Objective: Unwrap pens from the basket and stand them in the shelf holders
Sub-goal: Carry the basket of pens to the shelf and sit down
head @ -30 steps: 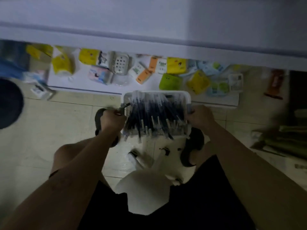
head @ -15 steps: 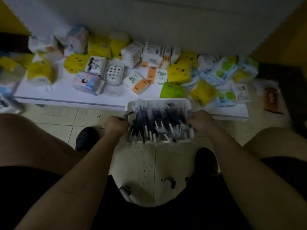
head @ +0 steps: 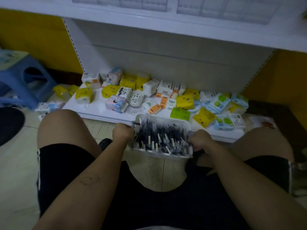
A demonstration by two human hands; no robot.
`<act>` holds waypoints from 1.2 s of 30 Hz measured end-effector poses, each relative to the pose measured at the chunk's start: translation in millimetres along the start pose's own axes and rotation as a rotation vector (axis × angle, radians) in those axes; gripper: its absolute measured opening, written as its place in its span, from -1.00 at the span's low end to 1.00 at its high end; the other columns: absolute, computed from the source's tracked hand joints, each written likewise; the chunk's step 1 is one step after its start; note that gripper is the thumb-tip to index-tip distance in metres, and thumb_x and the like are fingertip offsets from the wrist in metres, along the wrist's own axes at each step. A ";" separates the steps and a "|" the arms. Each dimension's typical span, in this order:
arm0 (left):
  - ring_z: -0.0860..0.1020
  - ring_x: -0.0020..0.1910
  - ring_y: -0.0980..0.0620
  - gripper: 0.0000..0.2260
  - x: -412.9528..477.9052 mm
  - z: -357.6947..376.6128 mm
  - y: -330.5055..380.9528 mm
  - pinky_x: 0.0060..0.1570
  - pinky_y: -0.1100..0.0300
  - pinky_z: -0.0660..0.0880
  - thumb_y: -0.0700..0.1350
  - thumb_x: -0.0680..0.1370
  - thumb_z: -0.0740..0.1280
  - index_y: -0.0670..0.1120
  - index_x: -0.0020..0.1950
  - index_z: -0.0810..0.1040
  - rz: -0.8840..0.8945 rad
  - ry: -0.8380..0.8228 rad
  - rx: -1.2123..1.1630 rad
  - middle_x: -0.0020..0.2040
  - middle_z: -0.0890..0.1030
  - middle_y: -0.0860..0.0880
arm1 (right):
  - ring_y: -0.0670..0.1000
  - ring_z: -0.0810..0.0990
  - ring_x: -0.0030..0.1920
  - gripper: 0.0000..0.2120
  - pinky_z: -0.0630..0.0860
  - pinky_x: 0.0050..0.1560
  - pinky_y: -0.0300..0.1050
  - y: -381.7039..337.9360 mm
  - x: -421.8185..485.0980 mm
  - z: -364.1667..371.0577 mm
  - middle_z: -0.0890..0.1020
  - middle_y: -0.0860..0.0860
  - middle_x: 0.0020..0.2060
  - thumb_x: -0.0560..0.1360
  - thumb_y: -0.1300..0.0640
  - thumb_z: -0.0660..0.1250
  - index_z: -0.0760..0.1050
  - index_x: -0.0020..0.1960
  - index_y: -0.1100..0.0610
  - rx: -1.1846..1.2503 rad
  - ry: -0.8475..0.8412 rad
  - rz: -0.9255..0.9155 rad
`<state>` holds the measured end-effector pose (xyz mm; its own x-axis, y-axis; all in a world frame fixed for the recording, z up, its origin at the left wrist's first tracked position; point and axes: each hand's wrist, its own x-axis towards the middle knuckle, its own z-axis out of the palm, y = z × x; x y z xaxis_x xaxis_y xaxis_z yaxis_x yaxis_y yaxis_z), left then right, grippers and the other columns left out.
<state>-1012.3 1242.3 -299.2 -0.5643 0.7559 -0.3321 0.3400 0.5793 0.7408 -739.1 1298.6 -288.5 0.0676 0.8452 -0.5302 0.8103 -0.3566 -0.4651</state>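
Left hand (head: 123, 133): fingers curled round the left rim of the basket, gripping it
Right hand (head: 200, 140): closed on the right rim, near the front corner, thumb over the edge
Basket (head: 139, 117): white plastic tray with perforated walls, held between the two hands above the tiled floor (head: 154, 173), between the knees, its far edge level with the front edge of the bottom shelf
Pens (head: 159, 135): a dense heap of dark pens in clear wrappers fills the basket, lying mostly lengthwise with pale bands towards the near side
Bottom shelf (head: 98, 107): a low white board carrying a loose spread of tissue packs
Readable writing: "Facial" on a white and orange pack (head: 171, 103); other print is too small to read
Other packs: yellow ones (head: 184, 101), a green one (head: 180, 114) just beyond the basket, pale blue packs with green circles (head: 219, 101) to the right
Soap dish (head: 136, 97): white, oval, with dark holes, among the packs
Upper shelf (head: 182, 30): white, with clear divided holders (head: 132, 2) at the top of the head view
Stool (head: 25, 80): blue plastic, far left on the floor
Clothing: black shorts (head: 66, 163), a dark shoe (head: 104, 142) by the left wrist
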 end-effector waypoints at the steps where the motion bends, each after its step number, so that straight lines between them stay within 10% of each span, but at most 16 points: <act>1: 0.51 -0.25 -0.04 -0.80 0.3 2.8 -1.4 -0.26 0.20 0.40 -0.12 0.52 0.36 -0.15 -0.28 0.52 -0.008 -0.006 -0.008 -0.32 0.52 -0.07 | 0.07 0.53 -0.21 -0.77 0.57 -0.06 -0.06 1.1 1.7 -0.1 0.57 0.12 -0.18 0.48 0.22 0.35 0.41 -0.32 0.09 -0.008 -0.001 0.001; 5: 0.38 -0.41 -0.01 -0.67 10.1 23.9 -17.0 -0.42 0.24 0.30 -0.10 0.55 0.33 -0.17 -0.38 0.39 -0.145 -0.067 -0.090 -0.42 0.41 -0.12 | 0.11 0.57 -0.14 -0.84 0.54 -0.08 -0.07 -0.8 20.5 4.0 0.56 0.11 -0.16 0.52 0.18 0.31 0.44 -0.24 0.12 -0.079 -0.026 0.000; 12: 0.52 -0.08 -0.16 -0.76 63.8 65.6 -46.1 -0.13 0.08 0.41 -0.07 0.57 0.29 -0.27 -0.06 0.48 -0.441 -0.113 -0.092 -0.10 0.52 -0.22 | 0.14 0.58 -0.17 -0.62 0.56 -0.30 -0.08 3.1 85.0 55.1 0.58 0.22 -0.09 0.64 -0.01 0.15 0.49 0.06 0.33 0.154 -0.259 0.290; 16: 0.49 -0.25 -0.06 -0.79 94.6 94.3 -64.7 -0.16 0.11 0.45 -0.17 0.56 0.29 -0.21 -0.27 0.46 -0.543 -0.193 -0.067 -0.21 0.53 -0.16 | 0.14 0.54 -0.23 -0.67 0.54 -0.24 -0.07 3.0 120.1 83.8 0.49 0.16 -0.27 0.66 0.07 0.12 0.44 -0.19 0.21 0.150 -0.335 0.392; 24: 0.55 0.00 -0.12 -0.84 150.8 129.8 -120.5 -0.04 0.10 0.49 -0.23 0.50 0.31 -0.19 0.06 0.59 -0.657 -0.420 -0.035 0.05 0.60 -0.21 | 0.02 0.37 -0.36 -0.71 0.34 -0.27 -0.11 17.3 190.1 129.2 0.39 0.11 -0.31 0.61 0.33 0.18 0.36 -0.28 0.15 0.236 -0.469 0.538; 30: 0.55 -0.15 0.04 -0.75 176.6 136.5 -121.3 -0.25 0.30 0.49 -0.34 0.50 0.27 -0.08 0.08 0.59 -0.521 -0.526 -0.055 -0.08 0.62 -0.09 | 0.11 0.45 -0.09 -0.87 0.45 -0.07 -0.05 28.5 220.7 149.9 0.43 0.15 0.06 0.58 0.36 0.18 0.49 0.04 0.28 0.321 -0.447 0.657; 36: 0.54 0.07 -0.04 -0.60 188.4 142.3 -126.4 -0.08 0.19 0.46 -0.30 0.49 0.30 -0.08 0.32 0.49 -0.407 -0.542 0.035 0.19 0.57 -0.10 | 0.05 0.40 -0.27 -0.92 0.39 -0.12 -0.10 19.6 227.1 151.8 0.44 0.11 -0.17 0.56 0.30 0.23 0.45 -0.11 0.23 0.344 -0.377 0.619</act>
<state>-1054.5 1354.9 -538.5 -0.1988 0.5158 -0.8333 0.2098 0.8530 0.4780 -796.2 1423.1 -525.7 0.1947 0.2843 -0.9388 0.4608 -0.8714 -0.1683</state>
